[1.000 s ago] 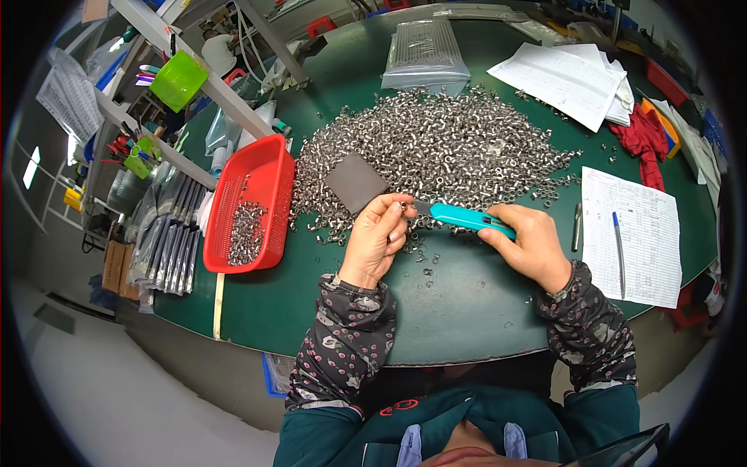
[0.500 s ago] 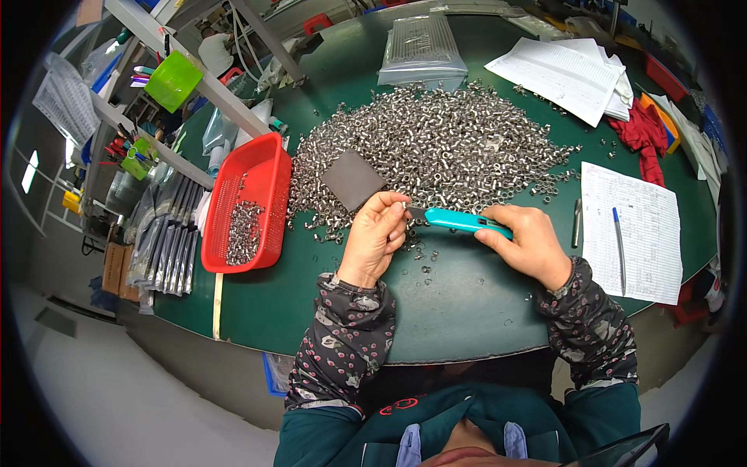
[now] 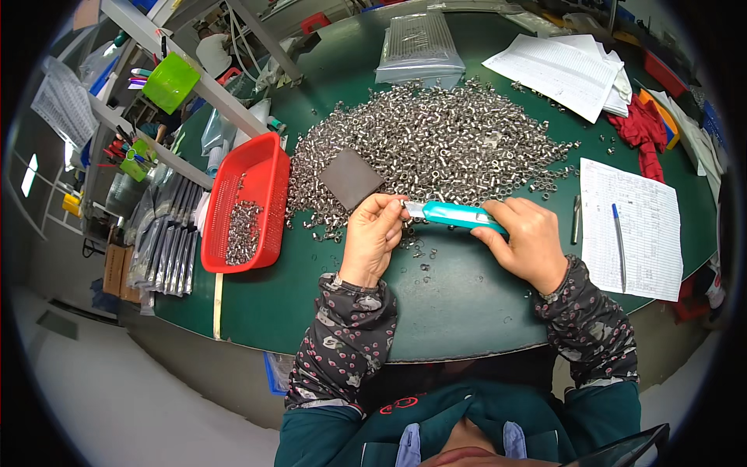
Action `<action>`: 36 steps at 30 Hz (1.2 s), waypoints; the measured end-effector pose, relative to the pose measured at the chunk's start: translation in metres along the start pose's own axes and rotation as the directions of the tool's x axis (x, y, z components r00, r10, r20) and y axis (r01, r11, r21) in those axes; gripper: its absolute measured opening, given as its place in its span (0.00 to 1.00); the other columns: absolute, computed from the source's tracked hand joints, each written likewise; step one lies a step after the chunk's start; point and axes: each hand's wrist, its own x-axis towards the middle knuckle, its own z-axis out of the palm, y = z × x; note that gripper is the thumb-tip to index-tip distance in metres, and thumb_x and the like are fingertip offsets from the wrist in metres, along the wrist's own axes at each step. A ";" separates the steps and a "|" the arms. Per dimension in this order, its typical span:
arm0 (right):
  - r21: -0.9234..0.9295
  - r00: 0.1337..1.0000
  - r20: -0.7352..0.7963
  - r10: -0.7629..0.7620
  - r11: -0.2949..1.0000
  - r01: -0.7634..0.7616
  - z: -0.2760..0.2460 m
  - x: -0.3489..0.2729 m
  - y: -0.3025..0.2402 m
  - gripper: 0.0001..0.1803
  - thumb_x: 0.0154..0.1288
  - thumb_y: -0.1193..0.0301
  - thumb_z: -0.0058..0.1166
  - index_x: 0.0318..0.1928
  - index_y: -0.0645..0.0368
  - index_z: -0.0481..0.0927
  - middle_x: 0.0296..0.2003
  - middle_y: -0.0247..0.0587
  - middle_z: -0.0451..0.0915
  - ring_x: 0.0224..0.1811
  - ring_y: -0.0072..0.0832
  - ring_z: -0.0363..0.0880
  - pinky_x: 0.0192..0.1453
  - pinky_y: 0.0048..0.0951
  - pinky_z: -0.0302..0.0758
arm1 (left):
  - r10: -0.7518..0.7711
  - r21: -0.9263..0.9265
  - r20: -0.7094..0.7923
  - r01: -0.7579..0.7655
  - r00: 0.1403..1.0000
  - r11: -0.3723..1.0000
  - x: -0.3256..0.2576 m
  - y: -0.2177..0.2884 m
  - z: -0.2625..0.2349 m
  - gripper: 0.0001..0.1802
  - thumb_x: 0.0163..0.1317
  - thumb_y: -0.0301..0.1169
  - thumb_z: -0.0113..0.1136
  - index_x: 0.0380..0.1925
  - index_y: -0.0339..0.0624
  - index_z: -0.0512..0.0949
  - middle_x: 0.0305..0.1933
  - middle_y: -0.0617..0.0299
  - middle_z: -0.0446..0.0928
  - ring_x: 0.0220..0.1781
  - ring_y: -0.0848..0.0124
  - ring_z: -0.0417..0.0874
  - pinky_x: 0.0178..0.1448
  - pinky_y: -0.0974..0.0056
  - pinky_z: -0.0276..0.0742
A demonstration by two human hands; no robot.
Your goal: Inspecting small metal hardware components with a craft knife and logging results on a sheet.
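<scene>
My right hand (image 3: pixel 523 237) is wrapped round a teal utility knife (image 3: pixel 451 215), its thumb along the handle. The blade points left and meets the fingertips of my left hand (image 3: pixel 375 237). Those fingers pinch a small metal ring (image 3: pixel 405 206), mostly hidden by the thumb and finger. Just beyond my hands spreads a large heap of small metal rings (image 3: pixel 436 140) on the green table (image 3: pixel 459 319). A dark grey square pad (image 3: pixel 352 179) lies at the heap's near left, close above my left hand. Several loose rings and thin shavings are scattered below the knife.
On the left stands a red basket (image 3: pixel 268 241) partly filled with small metal parts. To the right lie a printed sheet (image 3: pixel 646 233), a pen (image 3: pixel 619 249) and a thin metal rod (image 3: pixel 576 219). Plastic-bagged items (image 3: pixel 420 47), papers (image 3: pixel 552 70) and red cloth (image 3: pixel 642 136) lie farther back.
The knife has turned a little, so its blade now shows bright at my left fingertips. My right hand has shifted slightly left and away from me; the left hand stays nearly in place.
</scene>
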 end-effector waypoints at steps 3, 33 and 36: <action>0.023 0.992 -0.129 -0.013 1.000 0.016 0.001 0.001 0.005 0.14 0.47 0.64 0.58 0.33 0.58 0.76 0.19 0.39 0.71 0.21 0.34 0.71 0.24 0.32 0.67 | -0.020 -0.054 -0.009 0.020 1.000 0.998 0.001 -0.001 -0.001 0.06 0.59 0.26 0.50 0.34 0.36 0.72 0.26 0.62 0.73 0.15 0.86 0.59 0.15 0.81 0.51; 0.264 0.939 0.269 0.213 0.922 -0.285 -0.002 0.004 0.011 0.15 0.52 0.59 0.53 0.29 0.59 0.77 0.21 0.45 0.75 0.22 0.41 0.73 0.25 0.36 0.67 | 0.018 0.028 0.043 -0.019 0.999 0.999 0.000 0.002 0.004 0.07 0.60 0.25 0.49 0.38 0.39 0.70 0.29 0.65 0.71 0.18 0.86 0.59 0.15 0.82 0.53; 0.273 0.940 0.271 0.209 0.919 -0.283 -0.003 0.003 0.011 0.15 0.52 0.58 0.53 0.29 0.59 0.77 0.21 0.45 0.75 0.22 0.42 0.73 0.25 0.37 0.67 | 0.020 0.074 0.044 -0.023 0.999 0.997 0.000 0.001 0.005 0.08 0.59 0.26 0.50 0.39 0.39 0.70 0.28 0.66 0.71 0.17 0.87 0.58 0.16 0.81 0.52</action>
